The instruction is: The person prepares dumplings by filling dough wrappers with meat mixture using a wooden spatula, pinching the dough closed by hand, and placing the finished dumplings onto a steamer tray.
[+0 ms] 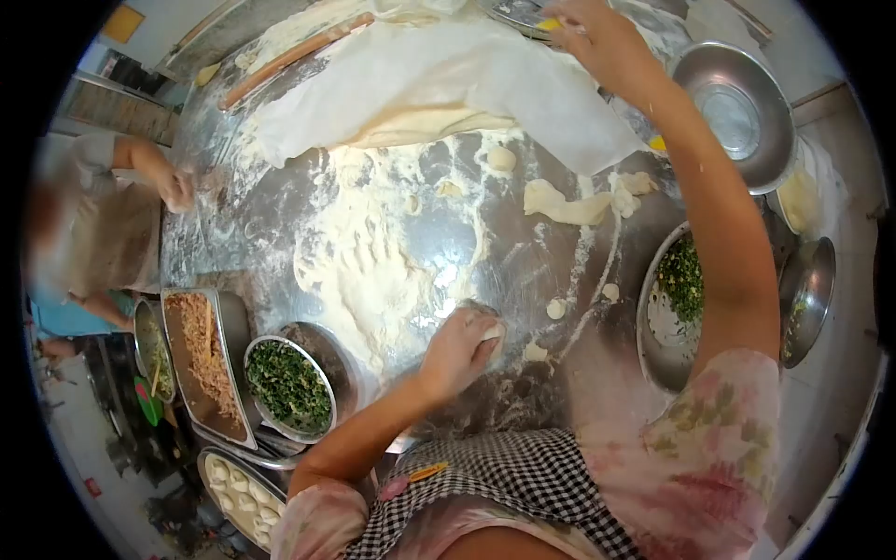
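Observation:
My left hand is closed over the floured steel table, its fingers wrapped around a pale piece of dough. Far across the table, my right hand is closed on a tool with a yellow handle; the rest of that tool cannot be made out. Just beyond it lies a shiny metal dish. A white cloth covers much of a large slab of dough. A flat dough strip and a small dough ball lie between my hands, with little dough bits nearer me.
Left of me stand a bowl of chopped greens, a tray of pinkish filling and a tray of shaped dough pieces. A rolling pin lies at back left. Metal bowls line the right. Another person stands left.

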A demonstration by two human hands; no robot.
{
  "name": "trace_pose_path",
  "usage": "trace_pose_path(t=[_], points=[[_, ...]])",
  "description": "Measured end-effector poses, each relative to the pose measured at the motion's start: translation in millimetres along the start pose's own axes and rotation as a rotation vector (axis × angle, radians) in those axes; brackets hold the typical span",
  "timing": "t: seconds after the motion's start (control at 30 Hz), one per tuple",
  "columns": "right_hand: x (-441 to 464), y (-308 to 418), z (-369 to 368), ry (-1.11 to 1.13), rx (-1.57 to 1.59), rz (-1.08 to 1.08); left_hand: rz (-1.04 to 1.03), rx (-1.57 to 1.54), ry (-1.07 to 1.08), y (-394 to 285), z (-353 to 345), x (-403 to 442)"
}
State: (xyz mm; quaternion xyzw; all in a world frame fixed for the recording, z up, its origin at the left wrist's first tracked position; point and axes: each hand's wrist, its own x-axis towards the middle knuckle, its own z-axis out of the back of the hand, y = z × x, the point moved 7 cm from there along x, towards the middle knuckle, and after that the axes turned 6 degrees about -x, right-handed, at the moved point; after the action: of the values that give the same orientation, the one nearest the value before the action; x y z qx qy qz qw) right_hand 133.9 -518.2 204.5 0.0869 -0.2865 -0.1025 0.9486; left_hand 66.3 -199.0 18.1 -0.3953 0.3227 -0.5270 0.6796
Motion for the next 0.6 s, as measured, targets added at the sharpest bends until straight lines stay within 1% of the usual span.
trace_pose_path(t=[0.03,0.07,0.1,0.17,0.23,0.27,0.33,0.37,0.43,0.5,0.53,0.6], points=[[-15.1,10.3,8.0,-0.072,-0.005,0.043,-0.195,0.14,-0.096,-24.8,7.0,-2.3],[-30.8,13.7,2.2,0.08,0.027,-0.033,-0.125,0.328,-0.091,-38.1,8.6,-12.8],[-49.4,20.4,-2.4,0.233,0.058,-0.111,-0.089,0.281,-0.108,-35.0,8.7,-16.3],[-95.8,36.1,-23.0,0.501,0.237,-0.1,-0.022,0.181,-0.145,-26.2,5.7,-22.2],[-141.6,45.0,-50.3,0.773,-0.073,-0.025,0.154,0.182,-0.012,-19.0,2.7,-31.9],[-151.8,44.0,-57.0,0.775,-0.078,-0.06,0.241,0.187,0.053,-13.9,3.2,-36.6],[-162.1,41.2,-66.3,0.77,-0.088,-0.125,0.196,0.23,0.114,-16.4,6.0,-39.0],[-159.6,41.3,-68.6,0.726,-0.09,-0.108,0.176,0.251,0.146,-17.4,5.7,-40.1],[-149.6,42.7,-69.3,0.637,-0.095,-0.079,0.085,0.188,-0.003,-6.3,7.0,-39.7],[-158.7,39.5,-76.7,0.837,-0.252,-0.089,0.069,0.131,-0.09,1.6,12.4,-39.7],[-164.7,36.9,-79.2,0.938,-0.332,-0.095,0.099,0.106,-0.108,3.5,15.8,-38.4],[-180.3,27.8,-86.8,0.825,-0.327,-0.119,0.212,0.054,-0.09,5.6,23.1,-32.1]])
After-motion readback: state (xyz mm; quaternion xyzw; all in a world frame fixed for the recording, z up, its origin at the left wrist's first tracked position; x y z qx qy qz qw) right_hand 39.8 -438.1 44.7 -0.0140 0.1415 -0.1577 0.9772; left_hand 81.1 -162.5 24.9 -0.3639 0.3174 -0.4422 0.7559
